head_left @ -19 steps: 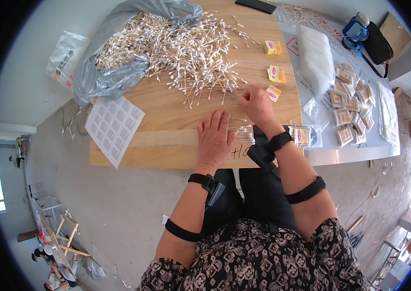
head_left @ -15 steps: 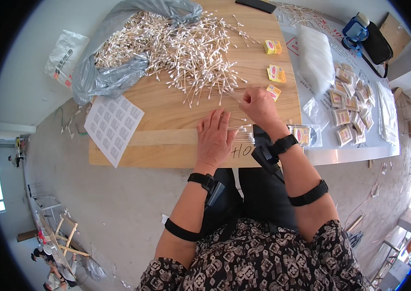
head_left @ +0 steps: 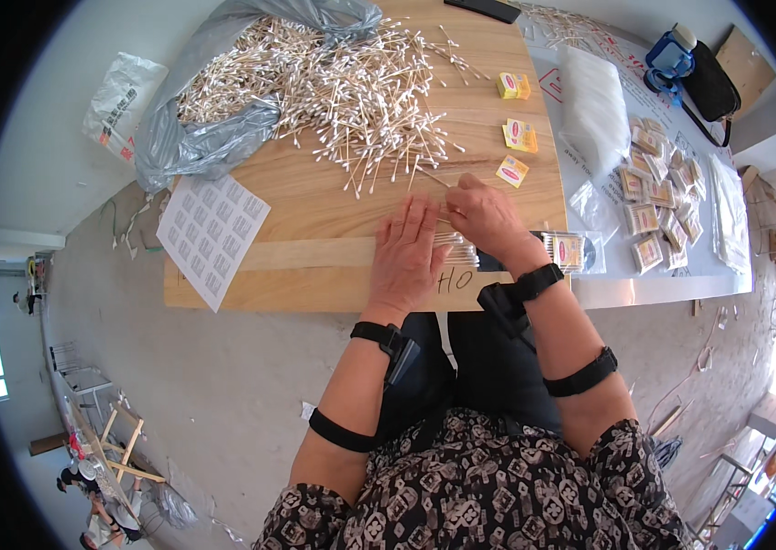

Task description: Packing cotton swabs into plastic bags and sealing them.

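My left hand (head_left: 403, 252) lies flat near the table's front edge, fingers together and stretched forward. Beside its thumb is a row of cotton swabs (head_left: 461, 249) laid side by side, partly covered by the hand. Closed in a pinch, my right hand (head_left: 490, 215) is just right of the left fingertips, with a single cotton swab (head_left: 434, 177) sticking out toward the pile. A large loose heap of cotton swabs (head_left: 360, 101) spreads ahead of both hands, spilling from a grey plastic bag (head_left: 163, 137). To the right of the row lies a clear packet of swabs (head_left: 569, 251).
Small yellow cards (head_left: 512, 171) stand along the wooden table's (head_left: 305, 206) right side. A sheet of labels (head_left: 214, 240) hangs slightly over the left front edge. On the silver sheet at right are packed swab bags (head_left: 643, 218), clear plastic sleeves (head_left: 594, 110) and a blue bottle (head_left: 672, 57).
My right hand has come slightly down toward the row, the swab with it. My left hand has shifted slightly forward, its fingers now beside the right hand.
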Motion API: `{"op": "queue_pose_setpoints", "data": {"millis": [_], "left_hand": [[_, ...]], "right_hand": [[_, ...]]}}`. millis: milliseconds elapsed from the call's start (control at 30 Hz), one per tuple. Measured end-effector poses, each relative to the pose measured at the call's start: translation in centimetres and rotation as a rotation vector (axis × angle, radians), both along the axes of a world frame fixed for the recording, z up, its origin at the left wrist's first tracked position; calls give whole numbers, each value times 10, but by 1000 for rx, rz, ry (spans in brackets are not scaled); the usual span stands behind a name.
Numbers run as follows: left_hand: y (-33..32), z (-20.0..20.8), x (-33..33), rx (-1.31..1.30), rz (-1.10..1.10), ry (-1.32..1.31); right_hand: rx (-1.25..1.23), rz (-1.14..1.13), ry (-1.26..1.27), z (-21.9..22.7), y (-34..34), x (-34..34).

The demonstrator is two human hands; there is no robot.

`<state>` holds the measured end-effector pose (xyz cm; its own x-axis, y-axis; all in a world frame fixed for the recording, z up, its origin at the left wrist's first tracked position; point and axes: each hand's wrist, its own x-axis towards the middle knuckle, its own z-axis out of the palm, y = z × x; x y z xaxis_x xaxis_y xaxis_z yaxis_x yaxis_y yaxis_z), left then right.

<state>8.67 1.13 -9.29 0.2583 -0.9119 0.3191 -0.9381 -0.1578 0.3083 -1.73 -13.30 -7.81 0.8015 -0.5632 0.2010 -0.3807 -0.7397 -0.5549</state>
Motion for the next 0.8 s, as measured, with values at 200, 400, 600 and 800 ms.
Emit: {"op": "queue_pose_setpoints", "data": {"millis": [200, 400, 600, 800], "left_hand": [[5, 4, -6, 134, -68, -62], [21, 5, -32, 165, -55, -14], [8, 3, -36, 121, -10, 172], [-4, -8, -30, -295, 147, 812]], "right_hand": [[84, 16, -127, -4, -5, -7], [336, -401, -449, 3, 39, -32], [509, -359, -716, -21, 75, -39], [811, -407, -887, -27, 67, -35]]}}
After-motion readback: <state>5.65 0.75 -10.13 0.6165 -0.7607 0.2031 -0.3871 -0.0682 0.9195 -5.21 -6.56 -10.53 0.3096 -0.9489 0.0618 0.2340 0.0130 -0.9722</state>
